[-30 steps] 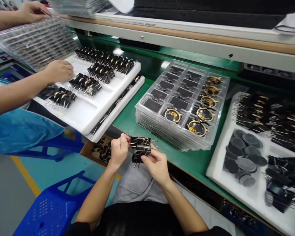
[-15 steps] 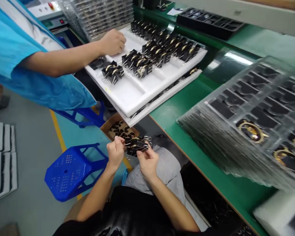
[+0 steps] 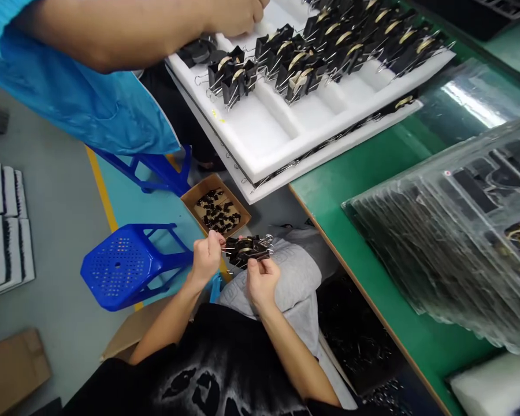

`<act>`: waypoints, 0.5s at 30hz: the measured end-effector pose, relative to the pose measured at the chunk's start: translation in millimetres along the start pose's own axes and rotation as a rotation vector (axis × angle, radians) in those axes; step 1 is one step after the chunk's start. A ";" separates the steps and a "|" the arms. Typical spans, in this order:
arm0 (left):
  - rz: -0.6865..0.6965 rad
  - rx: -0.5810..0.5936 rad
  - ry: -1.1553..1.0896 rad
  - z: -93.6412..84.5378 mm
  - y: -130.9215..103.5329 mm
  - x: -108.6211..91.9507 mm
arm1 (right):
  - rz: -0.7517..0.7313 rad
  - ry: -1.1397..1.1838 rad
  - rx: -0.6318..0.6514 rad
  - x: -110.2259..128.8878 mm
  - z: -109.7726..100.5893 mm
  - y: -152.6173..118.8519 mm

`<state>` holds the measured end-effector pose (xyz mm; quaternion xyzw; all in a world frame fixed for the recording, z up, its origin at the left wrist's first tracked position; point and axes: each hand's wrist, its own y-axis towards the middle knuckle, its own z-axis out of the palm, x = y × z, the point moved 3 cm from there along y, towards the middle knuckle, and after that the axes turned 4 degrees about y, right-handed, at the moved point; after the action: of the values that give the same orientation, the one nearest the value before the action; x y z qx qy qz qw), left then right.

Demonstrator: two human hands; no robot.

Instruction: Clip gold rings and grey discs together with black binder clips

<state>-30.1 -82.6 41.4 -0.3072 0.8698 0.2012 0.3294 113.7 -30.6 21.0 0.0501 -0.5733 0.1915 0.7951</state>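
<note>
Above my lap is a round gold-coloured part (image 3: 245, 249) with several black binder clips (image 3: 253, 247) clamped around its edge, their wire handles sticking out. My left hand (image 3: 208, 254) is closed in a pinch at the wire handles on the left side of this cluster. On the other side my right hand (image 3: 262, 277) grips the cluster from below and the right, thumb on top. Fingers and clips hide much of the gold part. Just beyond lies an open cardboard box (image 3: 190, 202) holding many loose black binder clips (image 3: 219, 211).
White foam trays (image 3: 268, 164) with rows of clipped parts overhang the green table (image 3: 329, 185). A co-worker's arm (image 3: 156, 29) reaches over them. Stacked clear plastic trays (image 3: 398, 248) stand at right. A blue stool (image 3: 121, 266) and a cardboard box (image 3: 15, 370) are at left.
The view has shifted, so the foam trays look larger and more of the clip box shows. My hands still hold the clipped part, now tilted a little differently. The co-worker's hand stays over the tray.
</note>
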 end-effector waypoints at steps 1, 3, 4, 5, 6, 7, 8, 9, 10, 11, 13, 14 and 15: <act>0.023 0.002 -0.006 -0.5 -2.3 -0.5 | -0.005 -0.002 0.006 0.5 -1.0 -3.1; 0.065 -0.007 -0.021 -2.3 -6.5 -1.0 | 0.003 -0.017 0.025 0.9 -2.2 -9.4; 0.074 -0.008 -0.029 -3.3 -8.3 -1.0 | 0.016 -0.025 0.033 0.2 -2.7 -12.5; 0.072 -0.011 -0.034 -4.5 -9.8 -1.1 | 0.031 -0.029 0.036 -1.1 -3.3 -15.3; 0.066 -0.017 -0.027 -6.0 -10.7 -1.4 | 0.049 -0.028 0.026 -3.0 -4.4 -17.6; 0.062 -0.034 -0.002 -8.0 -11.0 -2.2 | 0.064 -0.021 0.008 -5.1 -5.8 -19.2; 0.061 -0.062 0.035 -10.6 -10.4 -3.2 | 0.078 -0.008 -0.012 -7.4 -7.5 -19.9; 0.052 -0.093 0.075 -13.4 -8.5 -3.8 | 0.091 0.010 -0.025 -9.6 -9.1 -19.6; 0.028 -0.116 0.110 -16.0 -5.1 -3.2 | 0.105 0.032 -0.027 -11.6 -10.7 -18.3; -0.013 -0.118 0.140 -17.6 0.2 -1.0 | 0.121 0.055 -0.021 -13.1 -12.1 -15.9; -0.130 -0.046 0.217 -16.7 16.1 9.8 | 0.154 0.092 0.013 -14.4 -14.4 -8.9; -0.201 0.019 0.276 -14.0 25.9 18.3 | 0.170 0.104 0.034 -14.2 -15.3 -4.6; -0.270 0.091 0.342 -10.0 36.1 28.0 | 0.187 0.110 0.058 -13.4 -16.1 -0.2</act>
<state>-75.4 -73.0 34.3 -0.4353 0.8722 0.0608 0.2145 124.6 -29.3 3.1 0.0090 -0.5251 0.2838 0.8023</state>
